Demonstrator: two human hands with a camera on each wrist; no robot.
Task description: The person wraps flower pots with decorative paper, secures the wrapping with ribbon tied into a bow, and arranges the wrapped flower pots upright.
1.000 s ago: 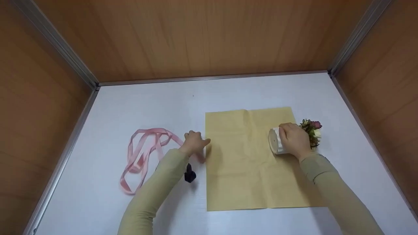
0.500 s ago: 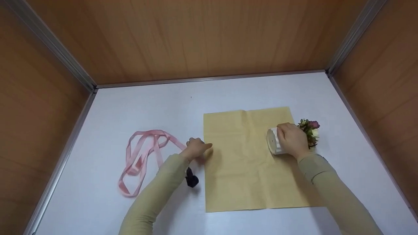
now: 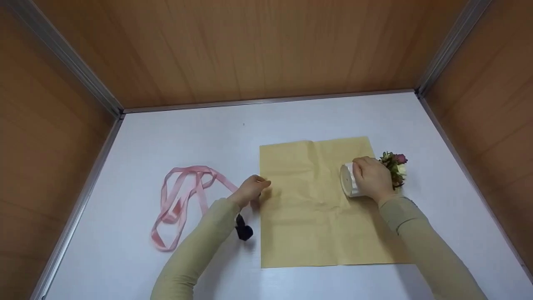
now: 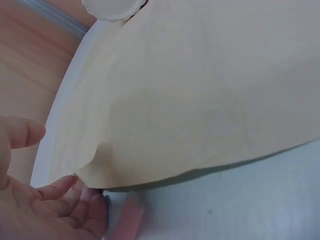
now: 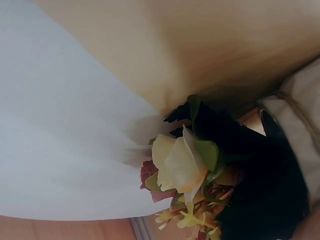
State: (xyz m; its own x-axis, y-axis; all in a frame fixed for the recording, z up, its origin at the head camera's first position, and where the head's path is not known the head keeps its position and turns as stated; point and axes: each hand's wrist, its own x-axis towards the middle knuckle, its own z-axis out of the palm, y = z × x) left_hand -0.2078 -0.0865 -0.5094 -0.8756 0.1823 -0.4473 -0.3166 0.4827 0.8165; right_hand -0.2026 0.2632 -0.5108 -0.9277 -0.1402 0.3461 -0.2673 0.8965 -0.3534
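In the head view my right hand [image 3: 372, 179] grips a white flowerpot [image 3: 350, 180] lying on its side, base facing left, over a sheet of tan wrapping paper [image 3: 300, 233]. Flowers [image 3: 394, 168] stick out to the right; the right wrist view shows a cream rose [image 5: 177, 162], dark leaves and twine [image 5: 305, 117] round the pot. My left hand [image 3: 250, 189] is at the paper's left edge. Up close, its fingers [image 4: 57, 189] lie under and against that edge, which is slightly raised and bent there, while its thumb [image 4: 25, 132] stands apart from them.
A loosely looped pink ribbon [image 3: 195, 187] lies left of the paper, one end running under the left hand. A small black part [image 3: 244, 232] shows below the left wrist. Wood-look panels [image 3: 266, 50] close off the white table [image 3: 187, 133] at the back and sides.
My left hand has come down slightly to the paper's left edge, its fingers now reaching under it, and the edge has bent up. My right hand keeps its grip on the flowerpot.
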